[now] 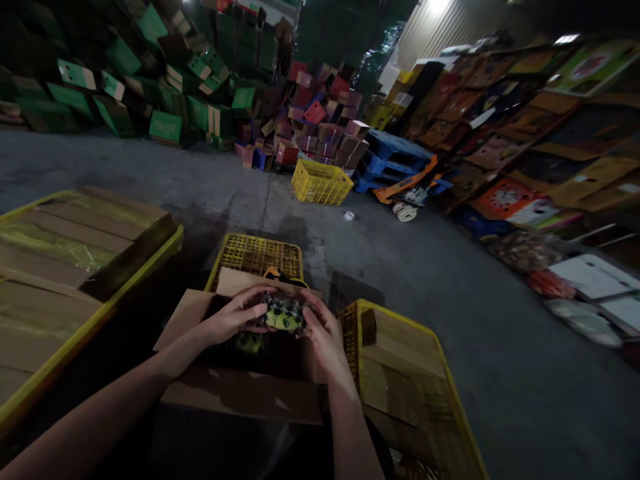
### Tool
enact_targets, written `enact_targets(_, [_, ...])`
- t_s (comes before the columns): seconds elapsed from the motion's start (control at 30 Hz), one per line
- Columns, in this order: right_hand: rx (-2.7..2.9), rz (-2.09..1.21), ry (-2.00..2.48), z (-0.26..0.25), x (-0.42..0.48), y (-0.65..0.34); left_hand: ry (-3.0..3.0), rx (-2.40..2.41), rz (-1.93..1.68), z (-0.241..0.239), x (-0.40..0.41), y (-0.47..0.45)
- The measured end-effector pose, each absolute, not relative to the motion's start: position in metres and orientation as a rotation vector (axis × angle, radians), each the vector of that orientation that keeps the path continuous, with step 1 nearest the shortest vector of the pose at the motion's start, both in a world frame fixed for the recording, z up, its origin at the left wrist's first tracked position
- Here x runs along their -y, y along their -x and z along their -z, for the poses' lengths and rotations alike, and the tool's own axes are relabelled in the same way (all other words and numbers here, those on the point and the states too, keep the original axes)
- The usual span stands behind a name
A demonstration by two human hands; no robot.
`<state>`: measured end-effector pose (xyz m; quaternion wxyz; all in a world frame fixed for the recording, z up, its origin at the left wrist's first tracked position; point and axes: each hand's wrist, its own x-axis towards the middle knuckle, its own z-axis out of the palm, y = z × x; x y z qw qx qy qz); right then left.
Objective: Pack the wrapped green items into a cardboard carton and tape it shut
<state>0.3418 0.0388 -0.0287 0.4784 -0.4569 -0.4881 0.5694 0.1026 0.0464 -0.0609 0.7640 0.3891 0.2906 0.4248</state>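
Observation:
Both my hands hold one small clear pack (283, 314) with a yellow-green label and dark round contents. My left hand (239, 315) grips its left end, fingers curled over the top. My right hand (323, 333) grips its right end. The pack hovers over an open brown cardboard box (245, 393) whose flaps are folded outward. The box's inside is dark; another yellow-labelled pack (249, 343) shows faintly in it.
A yellow crate (260, 255) stands just behind the box, another with cardboard sheets (410, 387) at right, a third with cardboard (75, 267) at left. Farther off are a yellow basket (321, 182), blue pallets (395, 155), a pallet jack (406, 191) and stacked boxes.

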Motion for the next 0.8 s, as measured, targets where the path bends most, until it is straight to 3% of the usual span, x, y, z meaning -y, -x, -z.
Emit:
enact_targets(0.33, [1.074,-1.465,1.047,0.03,-0.04,-0.344,-0.698,-0.601,-0.949,0.064,-0.047,-0.102])
enact_targets(0.6, [1.609,-0.957,1.068,0.013,-0.037,-0.341,-0.61,-0.693,-0.97,0.071,-0.05,-0.102])
enact_targets(0.8, [1.397,-1.108,1.182,0.028,-0.041,-0.343,-0.642,-0.625,-0.886,0.072,-0.05,-0.1])
